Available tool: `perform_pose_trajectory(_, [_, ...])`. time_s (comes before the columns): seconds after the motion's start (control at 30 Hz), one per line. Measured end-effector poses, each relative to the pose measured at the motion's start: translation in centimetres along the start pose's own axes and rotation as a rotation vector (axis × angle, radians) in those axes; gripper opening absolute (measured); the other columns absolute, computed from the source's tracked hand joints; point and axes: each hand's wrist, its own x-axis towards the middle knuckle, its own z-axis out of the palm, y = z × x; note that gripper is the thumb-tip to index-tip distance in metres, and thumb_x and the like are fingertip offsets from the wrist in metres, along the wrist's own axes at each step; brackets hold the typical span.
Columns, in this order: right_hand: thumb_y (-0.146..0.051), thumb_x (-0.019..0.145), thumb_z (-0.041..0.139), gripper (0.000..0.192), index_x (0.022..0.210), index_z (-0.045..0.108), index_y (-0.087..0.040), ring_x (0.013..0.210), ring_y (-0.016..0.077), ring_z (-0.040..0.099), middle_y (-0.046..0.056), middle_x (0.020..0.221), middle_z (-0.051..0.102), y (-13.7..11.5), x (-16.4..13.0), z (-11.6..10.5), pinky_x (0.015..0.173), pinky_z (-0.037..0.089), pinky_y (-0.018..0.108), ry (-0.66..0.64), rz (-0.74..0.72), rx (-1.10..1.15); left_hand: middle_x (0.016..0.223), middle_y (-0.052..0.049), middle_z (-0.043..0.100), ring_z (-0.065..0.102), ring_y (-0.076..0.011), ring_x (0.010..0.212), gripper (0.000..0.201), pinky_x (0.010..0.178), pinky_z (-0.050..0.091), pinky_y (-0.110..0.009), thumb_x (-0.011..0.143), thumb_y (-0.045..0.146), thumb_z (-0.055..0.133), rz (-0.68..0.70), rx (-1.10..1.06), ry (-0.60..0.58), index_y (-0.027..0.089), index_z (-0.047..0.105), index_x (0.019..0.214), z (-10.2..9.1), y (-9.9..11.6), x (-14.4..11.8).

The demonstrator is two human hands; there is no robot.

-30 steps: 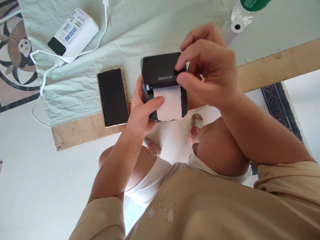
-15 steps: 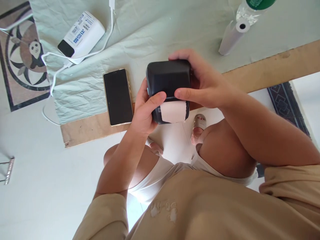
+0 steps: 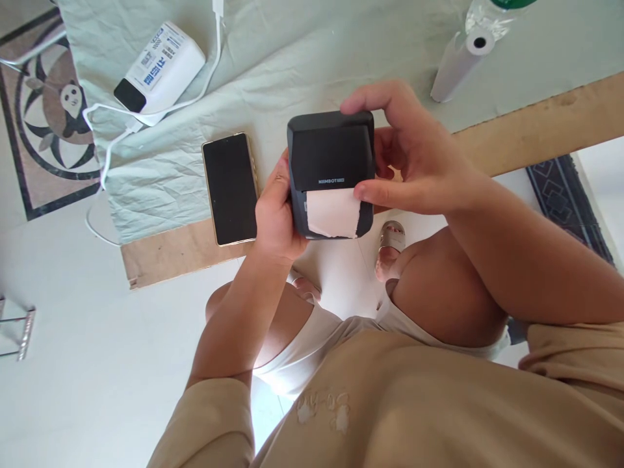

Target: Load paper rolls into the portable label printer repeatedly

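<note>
A black label printer (image 3: 331, 149) marked NIIMBOT is held over the table's front edge. A strip of white paper (image 3: 333, 213) hangs out of its slot across the lower front. My left hand (image 3: 279, 218) is closed round the printer's left side, its fingers mostly hidden behind. On the other side, my right hand (image 3: 414, 153) grips loosely: the thumb lies at the paper's upper right corner, the index fingertip touches the top edge, and the other fingers curl by the right side. Just left of my left hand lies a phone (image 3: 230, 188), its screen dark.
A white device with a printed label (image 3: 160, 68) and a white cable (image 3: 214, 65) lie at the upper left of the cloth-covered table (image 3: 302, 52). Upright at the upper right stands a paper roll (image 3: 455, 71), with a clear bottle (image 3: 492, 19) behind it. Bare wood (image 3: 166, 250) forms the front edge.
My left thumb has drawn back from the printer's front, uncovering the brand name. The right hand has loosened, its palm moving off the printer's side and its thumb shifting right to the paper's corner.
</note>
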Motion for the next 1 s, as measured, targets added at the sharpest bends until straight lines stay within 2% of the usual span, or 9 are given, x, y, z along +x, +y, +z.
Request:
perform_pose_trajectory(0.1, [-0.038,0.069,0.079,0.061,0.124,0.053,-0.026,0.075,0.0078,0.051,0.004,0.121,0.053,0.0,0.0,0.0,0.052,0.042,0.022,0.057,-0.045,-0.047,0.08,-0.001,0.069,0.064,-0.0211,0.119,0.025,0.106,0.05,-0.034,0.098,0.029,0.044,-0.035,0.004,0.015,0.021,0.066,0.091,0.1,0.2,0.1])
perform_pose_trajectory(0.23, [-0.044,0.076,0.075,0.039,0.106,0.06,-0.025,0.061,0.0034,0.043,0.0,0.112,0.056,-0.4,0.0,0.0,0.048,0.034,0.025,0.355,-0.164,-0.125,0.088,-0.005,0.069,0.061,-0.0228,0.122,0.034,0.101,0.052,-0.035,0.099,0.042,0.039,-0.065,-0.014,-0.13,0.021,0.066,0.096,0.8,0.7,0.0])
perform_pose_trajectory(0.33, [-0.044,0.09,0.059,0.021,0.092,0.055,-0.023,0.052,0.0014,0.042,-0.001,0.106,0.055,-0.9,0.2,0.2,0.048,0.036,0.028,0.604,-0.165,-0.136,0.092,-0.002,0.069,0.068,-0.0167,0.097,0.022,0.085,0.055,-0.026,0.098,0.034,0.049,-0.046,0.009,-0.244,0.021,0.066,0.1,1.0,0.9,-0.3])
perform_pose_trajectory(0.4, [-0.039,0.092,0.055,0.019,0.086,0.048,-0.023,0.053,0.0029,0.046,0.0,0.102,0.054,-1.2,0.2,0.2,0.048,0.038,0.028,0.668,-0.162,-0.147,0.091,0.0,0.069,0.068,-0.0122,0.082,0.017,0.075,0.054,-0.021,0.095,0.026,0.055,-0.041,0.021,-0.246,0.021,0.066,0.107,0.9,0.8,-0.5])
perform_pose_trajectory(0.47, [-0.032,0.09,0.056,0.015,0.084,0.046,-0.023,0.055,0.0054,0.048,-0.001,0.092,0.056,-1.3,0.1,0.0,0.051,0.037,0.028,0.587,-0.176,-0.28,0.094,0.0,0.07,0.069,-0.0128,0.084,0.022,0.073,0.054,-0.021,0.094,0.025,0.058,-0.041,0.034,-0.232,0.021,0.064,0.115,0.7,0.7,-0.5])
perform_pose_trajectory(0.57, [-0.024,0.082,0.061,0.008,0.087,0.054,-0.024,0.057,0.0089,0.05,-0.002,0.079,0.062,-1.5,-0.5,-0.3,0.056,0.033,0.029,0.274,-0.076,-0.655,0.103,-0.003,0.071,0.068,-0.02,0.107,0.03,0.079,0.055,-0.023,0.092,0.029,0.062,-0.025,0.077,-0.241,0.021,0.062,0.121,0.6,0.6,-0.5])
perform_pose_trajectory(0.73, [-0.036,0.078,0.062,0.032,0.109,0.061,-0.029,0.058,0.0159,0.051,0.001,0.074,0.067,-2.1,-1.1,-0.3,0.054,0.023,0.029,0.0,0.13,-0.933,0.127,-0.004,0.065,0.062,-0.0208,0.122,0.035,0.074,0.055,-0.019,0.091,0.025,0.064,-0.023,0.138,-0.327,0.023,0.059,0.125,0.6,0.6,-0.6])
perform_pose_trajectory(0.87, [-0.031,0.073,0.066,0.037,0.11,0.062,-0.03,0.057,0.0127,0.05,0.0,0.086,0.072,-2.9,-1.2,-0.4,0.056,0.031,0.03,-0.007,0.15,-0.748,0.128,-0.003,0.065,0.059,-0.023,0.128,0.035,0.087,0.057,-0.024,0.091,0.028,0.063,-0.017,0.143,-0.325,0.026,0.06,0.126,0.6,0.5,-0.8])
perform_pose_trajectory(1.0, [-0.022,0.07,0.063,0.033,0.102,0.059,-0.027,0.051,0.0075,0.044,-0.003,0.083,0.068,-3.8,-1.5,-1.6,0.052,0.036,0.027,0.091,0.179,-0.22,0.113,-0.003,0.069,0.059,-0.0249,0.127,0.027,0.098,0.054,-0.03,0.091,0.032,0.061,0.018,0.128,-0.225,0.024,0.064,0.117,0.7,0.6,-0.8])
